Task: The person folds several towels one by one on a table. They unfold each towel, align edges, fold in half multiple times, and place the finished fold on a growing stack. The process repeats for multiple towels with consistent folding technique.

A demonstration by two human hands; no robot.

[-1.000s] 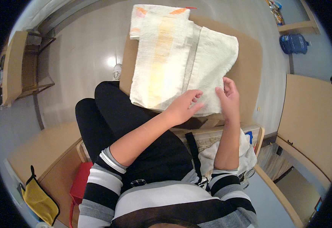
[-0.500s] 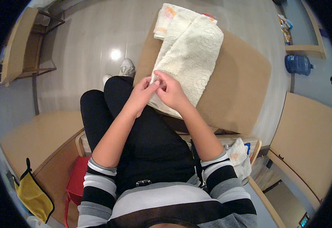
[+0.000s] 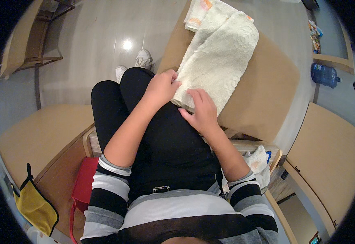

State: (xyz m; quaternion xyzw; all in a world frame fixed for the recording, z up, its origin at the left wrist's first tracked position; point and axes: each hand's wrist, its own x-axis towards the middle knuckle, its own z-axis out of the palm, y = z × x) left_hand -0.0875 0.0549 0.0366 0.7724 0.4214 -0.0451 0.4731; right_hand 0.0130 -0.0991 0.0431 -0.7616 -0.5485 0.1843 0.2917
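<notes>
A cream-white towel (image 3: pixel 226 53) with a raised pattern lies folded lengthwise on a brown padded seat (image 3: pixel 275 81). At its near left corner my left hand (image 3: pixel 161 89) is closed, thumb and fingers pinching the towel's edge. My right hand (image 3: pixel 204 112) is at the near end, with bent fingertips on top of the cloth. Its thumb is spread away from the fingers, just below the near edge. Past the towel's far end shows folded white cloth with an orange print (image 3: pixel 197 18); part of it is covered by the towel.
My black-clad legs (image 3: pixel 165 146) border the seat's near left side. White cloth (image 3: pixel 258 162) hangs by the chair's right armrest. A red bag (image 3: pixel 84 183) and a yellow cloth (image 3: pixel 35 207) are at left. A blue water jug (image 3: pixel 324 75) stands by the right wall.
My hands, close together at the towel's near left edge before, are now apart. The right hand has moved along the near end and its fingers have spread. The whole view has shifted slightly.
</notes>
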